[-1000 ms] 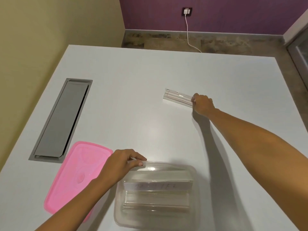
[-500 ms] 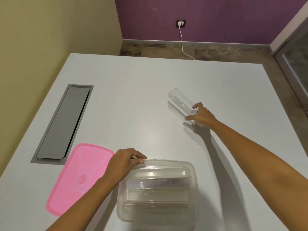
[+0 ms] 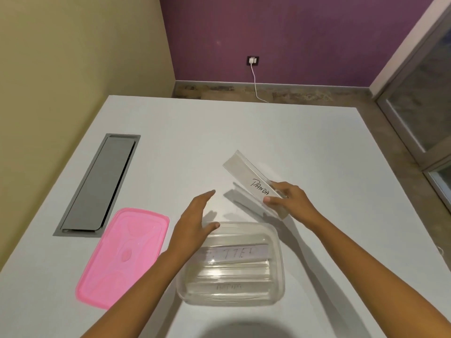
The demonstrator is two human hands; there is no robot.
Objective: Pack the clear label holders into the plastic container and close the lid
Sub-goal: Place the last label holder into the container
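Observation:
My right hand (image 3: 290, 200) grips one end of a clear label holder (image 3: 246, 175) with a paper reading PANDA, held tilted above the white table, just beyond the container's far right corner. A clear plastic container (image 3: 277, 274) stands near the table's front edge with several label holders (image 3: 231, 264) lying inside, one showing handwritten letters. My left hand (image 3: 195, 223) hovers open over the container's far left corner, fingers spread and pointing toward the held holder. The pink lid (image 3: 122, 254) lies flat on the table to the left of the container.
A grey cable hatch (image 3: 97, 184) is set into the white table (image 3: 219, 132) on the left. A yellow wall stands close on the left, a purple wall with a socket and white cable (image 3: 255, 79) beyond the far edge. A glass door is at the right.
My right hand lifted the label holder off the table and carried it nearer the container, turning its PANDA label into view. My left hand let go of the container rim and opened.

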